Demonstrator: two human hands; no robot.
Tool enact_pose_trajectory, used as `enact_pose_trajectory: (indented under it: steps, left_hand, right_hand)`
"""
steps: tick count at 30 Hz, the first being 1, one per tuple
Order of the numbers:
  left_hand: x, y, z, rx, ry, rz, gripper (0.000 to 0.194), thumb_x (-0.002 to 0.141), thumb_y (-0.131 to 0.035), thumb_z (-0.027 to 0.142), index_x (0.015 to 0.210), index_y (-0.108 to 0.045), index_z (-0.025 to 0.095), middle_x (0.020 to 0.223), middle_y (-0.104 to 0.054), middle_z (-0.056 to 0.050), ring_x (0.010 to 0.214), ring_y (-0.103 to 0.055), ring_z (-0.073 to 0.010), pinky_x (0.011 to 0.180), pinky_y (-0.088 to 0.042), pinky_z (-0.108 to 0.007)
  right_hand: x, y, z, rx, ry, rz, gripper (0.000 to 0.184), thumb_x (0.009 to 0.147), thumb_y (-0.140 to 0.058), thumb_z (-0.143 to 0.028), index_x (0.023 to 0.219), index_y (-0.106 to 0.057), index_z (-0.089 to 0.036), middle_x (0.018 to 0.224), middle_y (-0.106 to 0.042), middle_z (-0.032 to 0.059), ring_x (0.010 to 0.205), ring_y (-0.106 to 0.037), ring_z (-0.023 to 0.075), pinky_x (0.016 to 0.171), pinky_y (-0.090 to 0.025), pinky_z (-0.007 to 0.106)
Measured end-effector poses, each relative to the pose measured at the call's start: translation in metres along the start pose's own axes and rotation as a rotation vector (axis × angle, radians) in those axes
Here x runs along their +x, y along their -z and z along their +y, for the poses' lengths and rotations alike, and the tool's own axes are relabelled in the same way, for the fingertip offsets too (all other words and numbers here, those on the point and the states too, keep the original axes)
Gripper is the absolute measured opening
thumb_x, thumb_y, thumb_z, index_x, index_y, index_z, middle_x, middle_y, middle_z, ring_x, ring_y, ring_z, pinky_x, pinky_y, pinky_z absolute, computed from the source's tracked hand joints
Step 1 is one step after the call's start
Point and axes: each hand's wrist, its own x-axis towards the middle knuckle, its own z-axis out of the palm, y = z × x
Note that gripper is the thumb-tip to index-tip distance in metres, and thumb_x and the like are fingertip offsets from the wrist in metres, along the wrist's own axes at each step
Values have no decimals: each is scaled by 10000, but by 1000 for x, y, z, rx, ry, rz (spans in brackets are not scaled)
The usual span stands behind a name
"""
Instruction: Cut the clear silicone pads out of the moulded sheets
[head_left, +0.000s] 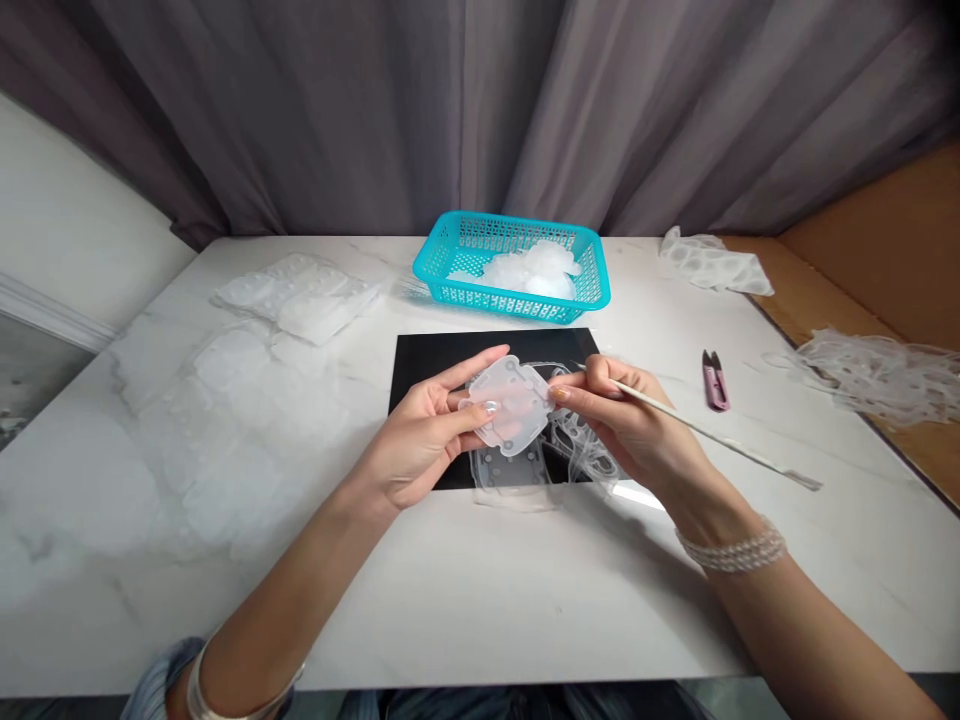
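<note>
On the marble table (480, 620), a plastic basket (442, 290) sits behind the mat (427, 370), thread snips (716, 380) to the mat's right.

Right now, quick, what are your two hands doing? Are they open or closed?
Left hand: closed, holding a see-through plastic piece in its fingers.
Right hand: closed, holding a thin stick like a pencil.
</note>
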Motion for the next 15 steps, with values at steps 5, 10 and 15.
enact_pose_trajectory:
  steps: [5, 10, 15]
  left_hand:
    - [0, -2, -1, -41, 27, 2, 563, 816, -658, 100, 1342, -580, 285, 1014, -757, -32, 951, -699, -168, 926, -556, -345]
    - [2, 2, -2, -40, 31, 17, 595, 823, -674, 131, 1389, -524, 241, 1233, -685, -105, 1081, -673, -219, 991, -525, -372]
    - [10, 17, -2, -74, -97, 198, 487, 804, -718, 178, 1275, -597, 209, 1407, -551, -143, 1211, -605, -245, 1097, -445, -362]
  right_hand:
    - [1, -5, 2, 56, -74, -52, 453, 756, -784, -259, 634, -350, -217, 778, -703, 6, 711, -626, 138, 648, -492, 273]
    - [6, 2, 9, 99, -141, -33, 519, 690, -827, -295, 592, -323, -217, 665, -627, -20, 642, -613, 121, 597, -543, 251]
    - [62, 40, -10, -174, 249, 325, 499, 722, -774, -379, 602, -312, -234, 741, -638, 25, 831, -673, 205, 734, -577, 352]
